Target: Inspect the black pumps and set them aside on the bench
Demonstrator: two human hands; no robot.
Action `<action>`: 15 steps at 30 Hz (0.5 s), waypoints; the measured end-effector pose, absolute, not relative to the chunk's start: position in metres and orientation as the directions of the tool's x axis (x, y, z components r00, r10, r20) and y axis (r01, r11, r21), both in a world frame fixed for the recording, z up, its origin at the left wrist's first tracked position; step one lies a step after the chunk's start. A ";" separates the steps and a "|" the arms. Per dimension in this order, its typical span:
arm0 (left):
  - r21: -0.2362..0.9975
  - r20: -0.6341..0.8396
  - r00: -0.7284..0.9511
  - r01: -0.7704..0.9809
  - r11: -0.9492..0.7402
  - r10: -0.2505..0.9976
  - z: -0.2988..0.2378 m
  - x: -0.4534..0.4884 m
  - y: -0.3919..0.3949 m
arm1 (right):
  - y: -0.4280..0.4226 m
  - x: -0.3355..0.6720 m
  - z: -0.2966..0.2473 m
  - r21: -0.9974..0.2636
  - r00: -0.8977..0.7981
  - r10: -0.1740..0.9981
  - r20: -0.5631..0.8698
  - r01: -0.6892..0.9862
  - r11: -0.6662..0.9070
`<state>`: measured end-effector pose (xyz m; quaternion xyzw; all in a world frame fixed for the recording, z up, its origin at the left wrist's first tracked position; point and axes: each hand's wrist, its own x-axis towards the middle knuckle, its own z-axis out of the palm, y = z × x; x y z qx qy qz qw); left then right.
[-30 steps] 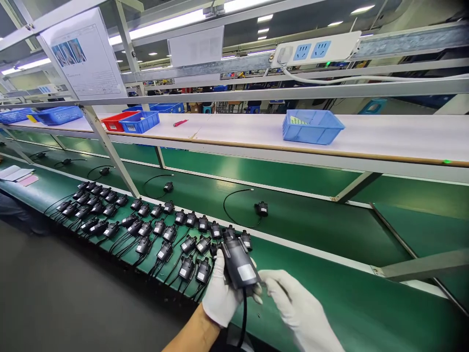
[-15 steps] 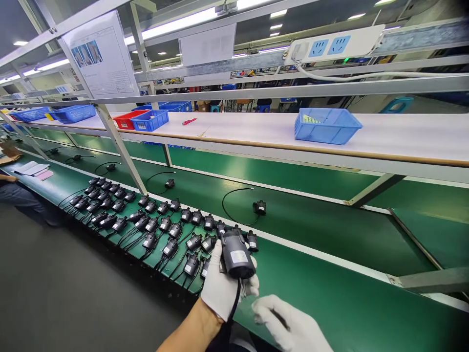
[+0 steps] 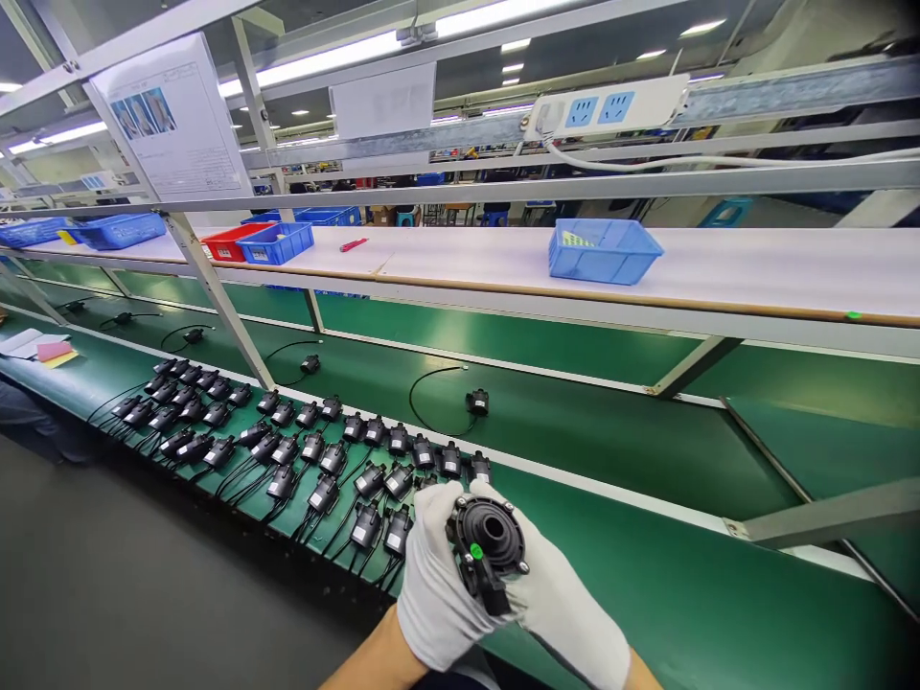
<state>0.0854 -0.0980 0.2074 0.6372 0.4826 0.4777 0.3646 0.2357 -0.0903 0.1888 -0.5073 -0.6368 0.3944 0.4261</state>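
Note:
A black water pump (image 3: 495,535) is held up in front of me, its round face with the central port towards the camera. Screws sit around the rim, a green dot sticker marks the face, and a short outlet points down. My left hand (image 3: 440,580), in a white glove, is wrapped round its left side. My right hand (image 3: 553,585), gloved too, closes on it from the right. The pump's body and cable are hidden by the hands. Just beyond, several similar pumps (image 3: 325,494) lie in rows on the green bench (image 3: 618,565), their cables hanging towards the near edge.
On the lower green strip behind the bench lies a pump (image 3: 477,402) with its cable curled. The white shelf (image 3: 446,257) above carries a blue bin (image 3: 604,251), a red bin (image 3: 234,241) and a pink tool (image 3: 354,245). A slanted metal post (image 3: 219,302) stands left. Papers (image 3: 35,345) lie far left.
My right hand has come up from the lower right and taken hold of the pump. The pump has been turned from its labelled side to its round ported face. The view has shifted right.

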 end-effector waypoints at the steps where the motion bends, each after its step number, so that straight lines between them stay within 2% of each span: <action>1: 0.904 0.284 0.094 0.306 -0.299 0.954 0.208 0.084 -0.099 | -0.088 0.235 0.191 -0.937 -0.140 0.980 0.141 0.300 0.178; 3: 0.881 0.310 0.184 0.314 -0.355 0.933 0.215 0.077 -0.098 | -0.086 0.237 0.193 -0.938 -0.163 0.974 0.159 0.281 0.201; 7: 0.920 0.290 0.372 0.145 -0.364 0.882 0.245 0.061 -0.095 | -0.085 0.245 0.194 -0.921 -0.186 0.963 0.195 0.302 0.245; 12: 0.985 0.052 0.328 0.139 -0.103 0.943 0.253 0.059 -0.094 | -0.086 0.248 0.195 -0.882 -0.197 0.963 0.185 0.399 0.251; 15: 0.989 0.049 0.353 0.115 -0.095 0.934 0.240 0.063 -0.096 | -0.089 0.249 0.198 -0.870 -0.197 0.956 0.217 0.405 0.281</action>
